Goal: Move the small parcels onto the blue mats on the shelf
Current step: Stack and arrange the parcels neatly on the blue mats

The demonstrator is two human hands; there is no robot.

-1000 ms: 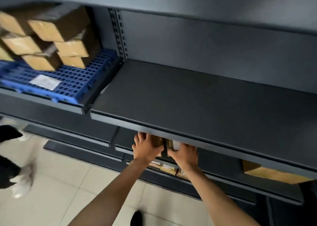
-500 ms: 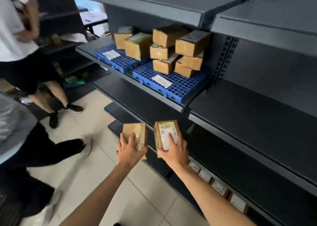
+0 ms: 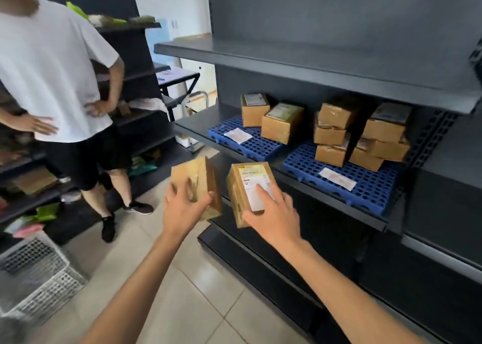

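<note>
My left hand [image 3: 184, 208] grips a small brown parcel [image 3: 199, 180] wrapped in tape. My right hand [image 3: 271, 213] grips a second small parcel [image 3: 245, 187] with a white label on top. Both are held in the air in front of the dark shelf [image 3: 339, 195], below and left of its edge. On the shelf lie two blue perforated mats: the left mat [image 3: 247, 145] carries two parcels [image 3: 281, 121], the right mat [image 3: 365, 184] carries a stack of several parcels [image 3: 336, 132]. Each mat has a white slip on it.
A person in a white shirt and black shorts [image 3: 52, 82] stands at the left, hands on hips. A wire basket [image 3: 36, 273] sits on the tiled floor at lower left. Dark shelving with mixed goods [image 3: 135, 87] lines the back left. Another shelf board [image 3: 313, 64] overhangs the mats.
My hands pulled two parcels out from the lower shelf and lifted them. My view swung left, bringing the blue mats and the standing person into sight.
</note>
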